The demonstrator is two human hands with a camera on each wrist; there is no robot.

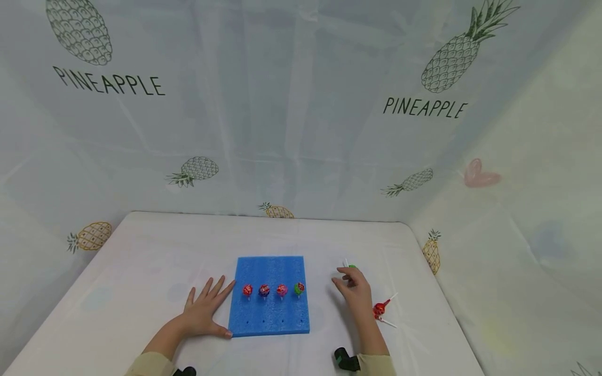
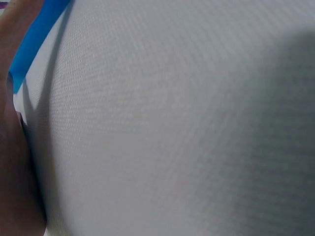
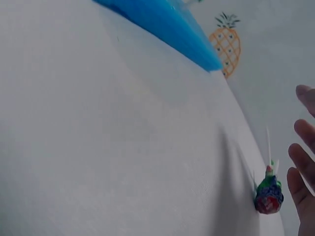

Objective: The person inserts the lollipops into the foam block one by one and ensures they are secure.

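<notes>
My left hand (image 1: 202, 316) lies with fingers spread at the left edge of a blue foam board (image 1: 270, 318), thumb and fingertips touching that edge. Several wrapped lollipops stand in a row across the board, from a red lollipop (image 1: 247, 290) to a green lollipop (image 1: 299, 288). Right of the board, my right hand (image 1: 357, 295) hovers with loosely bent fingers and nothing between them. Just beyond it lies a green-wrapped lollipop (image 1: 352, 266), mostly hidden by the hand. In the right wrist view, lollipop wrappers (image 3: 269, 196) in green, purple and red show beside the fingers (image 3: 300, 160), apart from them.
Red lollipops (image 1: 380, 308) with white sticks lie right of my right forearm, partly hidden by it. A row of small holes (image 1: 263, 321) shows in the board's near part. The white table (image 1: 178, 240) meets a pineapple-printed cloth (image 1: 301, 130) behind.
</notes>
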